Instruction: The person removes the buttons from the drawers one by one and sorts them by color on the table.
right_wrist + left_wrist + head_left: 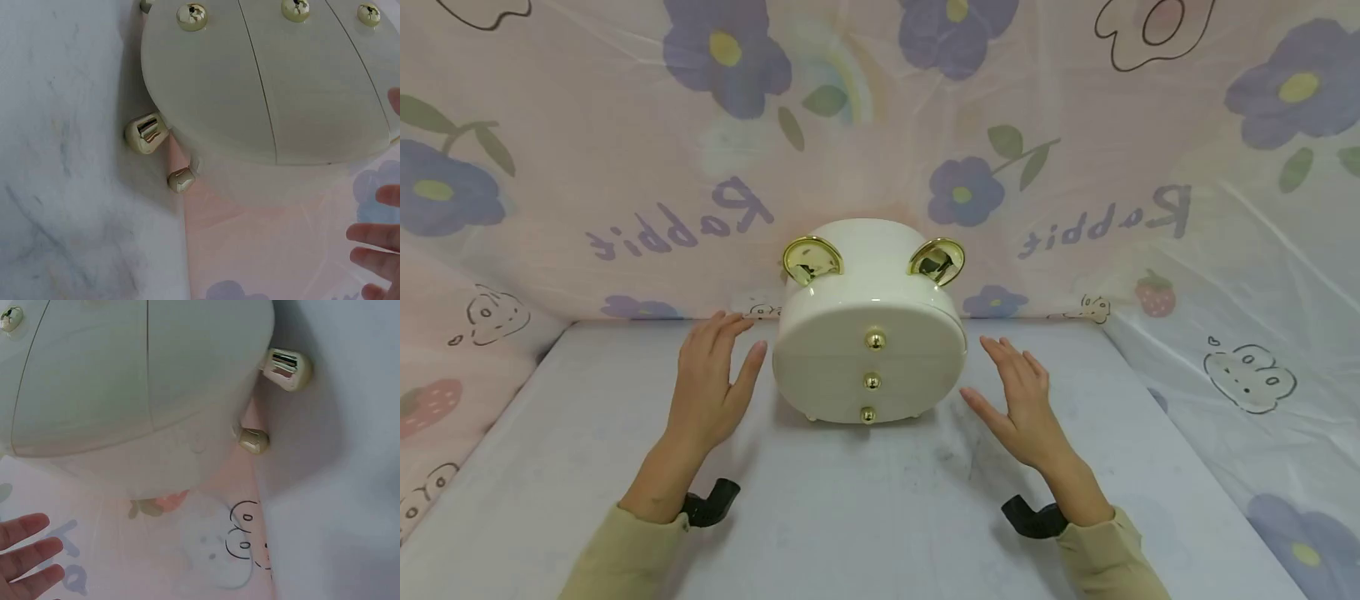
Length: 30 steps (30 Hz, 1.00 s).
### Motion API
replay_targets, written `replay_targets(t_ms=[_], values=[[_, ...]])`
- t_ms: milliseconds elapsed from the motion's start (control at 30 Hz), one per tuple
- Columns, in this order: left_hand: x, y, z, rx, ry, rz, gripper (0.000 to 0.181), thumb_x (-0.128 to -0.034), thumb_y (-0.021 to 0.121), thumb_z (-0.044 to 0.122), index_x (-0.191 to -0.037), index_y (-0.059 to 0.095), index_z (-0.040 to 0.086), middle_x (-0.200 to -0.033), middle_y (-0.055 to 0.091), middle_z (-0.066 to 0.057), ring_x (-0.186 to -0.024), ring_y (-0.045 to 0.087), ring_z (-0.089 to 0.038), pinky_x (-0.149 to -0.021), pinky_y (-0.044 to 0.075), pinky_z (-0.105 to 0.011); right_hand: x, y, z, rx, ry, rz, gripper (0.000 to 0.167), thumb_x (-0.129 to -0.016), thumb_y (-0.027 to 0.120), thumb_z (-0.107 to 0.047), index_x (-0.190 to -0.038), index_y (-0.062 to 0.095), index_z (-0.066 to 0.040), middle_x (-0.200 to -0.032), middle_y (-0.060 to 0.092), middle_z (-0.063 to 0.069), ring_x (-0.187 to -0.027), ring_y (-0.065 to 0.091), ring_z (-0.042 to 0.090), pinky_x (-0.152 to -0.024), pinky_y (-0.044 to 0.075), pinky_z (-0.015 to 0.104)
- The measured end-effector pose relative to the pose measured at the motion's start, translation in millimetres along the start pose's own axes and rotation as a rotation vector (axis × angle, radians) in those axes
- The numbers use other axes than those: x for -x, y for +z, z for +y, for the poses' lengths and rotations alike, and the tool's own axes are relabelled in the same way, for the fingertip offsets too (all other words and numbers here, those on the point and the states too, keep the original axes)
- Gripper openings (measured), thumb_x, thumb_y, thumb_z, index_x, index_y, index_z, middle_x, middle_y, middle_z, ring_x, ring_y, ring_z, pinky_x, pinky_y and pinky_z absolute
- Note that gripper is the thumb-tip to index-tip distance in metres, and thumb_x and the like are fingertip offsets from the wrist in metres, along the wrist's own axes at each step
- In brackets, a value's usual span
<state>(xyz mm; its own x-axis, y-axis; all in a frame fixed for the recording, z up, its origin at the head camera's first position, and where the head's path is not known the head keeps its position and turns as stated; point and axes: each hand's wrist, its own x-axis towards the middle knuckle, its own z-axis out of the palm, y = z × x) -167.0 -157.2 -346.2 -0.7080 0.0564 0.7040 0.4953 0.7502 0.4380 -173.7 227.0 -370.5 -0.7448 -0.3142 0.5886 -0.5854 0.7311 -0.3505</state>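
A white rounded drawer box (827,358) with two gold ears and a column of gold knobs stands upright on the table in the head view. To its left is my left hand (707,379), fingers extended and apart from the box. My right hand (1018,408) is on the other side, fingers likewise extended, with a gap to the box. In the left wrist view, the box (187,369) shows its seams and gold feet, and fingertips (37,549) appear at lower left. The right wrist view has the box front (212,87) with its knobs, and fingertips (372,236) at the right edge.
The box stands near the back of a white marbled tabletop (865,517). Behind it hangs a pink printed cloth (865,167) with flowers and lettering, which also covers the sides. Black curved pieces (711,504) sit at both wrists.
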Motion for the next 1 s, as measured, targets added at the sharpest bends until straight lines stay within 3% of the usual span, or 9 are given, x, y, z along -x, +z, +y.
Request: replay_targets(t_ms=[200, 567, 833, 1000], values=[[-15.2, 0.8, 7.5, 0.066, -0.002, 0.061, 0.034, -0.0951, 0.054, 0.016, -0.118, 0.058, -0.009, -0.122, 0.058, -0.025, -0.121, 0.048, -0.042, -0.103, 0.035, -0.06, -3.1, 1, -6, -0.035, -0.023, 0.055, 0.065, -0.092, 0.063, -0.035, -0.146, 0.039, -0.008, -0.142, 0.046, 0.016, -0.135, 0.037, 0.038, -0.108, 0.021, 0.062], [-43.9, 3.6, 24.5, 0.247, -0.057, 0.122, 0.039, -0.0912, 0.06, 0.009, -0.127, 0.052, -0.006, -0.118, 0.061, -0.021, -0.112, 0.057, -0.033, -0.096, 0.048, -0.047, -6.1, 0, -20, -0.063, -0.048, 0.123, 0.065, -0.088, 0.068, -0.029, -0.141, 0.043, -0.003, -0.14, 0.047, 0.019, -0.132, 0.04, 0.038, -0.105, 0.035, 0.061], [-58.0, 5.1, 30.2, 0.365, -0.094, 0.085, 0.054, -0.0911, 0.065, 0.014, -0.142, 0.045, 0.01, -0.123, 0.06, -0.016, -0.115, 0.059, -0.028, -0.097, 0.052, -0.043, -6.0, 0, -24, -0.075, -0.057, 0.148, 0.06, -0.091, 0.064, -0.03, -0.141, 0.044, -0.003, -0.139, 0.048, 0.019, -0.13, 0.042, 0.036, -0.104, 0.039, 0.056], [-62.7, 7.4, 30.2, 0.478, -0.114, 0.06, 0.058, -0.0908, 0.066, 0.012, -0.144, 0.044, 0.018, -0.128, 0.058, -0.013, -0.119, 0.057, -0.025, -0.102, 0.049, -0.042, -5.4, 1, -26, -0.086, -0.041, 0.147, 0.059, -0.089, 0.064, -0.019, -0.141, 0.044, -0.004, -0.141, 0.047, 0.017, -0.129, 0.044, 0.032, -0.1, 0.044, 0.048]])
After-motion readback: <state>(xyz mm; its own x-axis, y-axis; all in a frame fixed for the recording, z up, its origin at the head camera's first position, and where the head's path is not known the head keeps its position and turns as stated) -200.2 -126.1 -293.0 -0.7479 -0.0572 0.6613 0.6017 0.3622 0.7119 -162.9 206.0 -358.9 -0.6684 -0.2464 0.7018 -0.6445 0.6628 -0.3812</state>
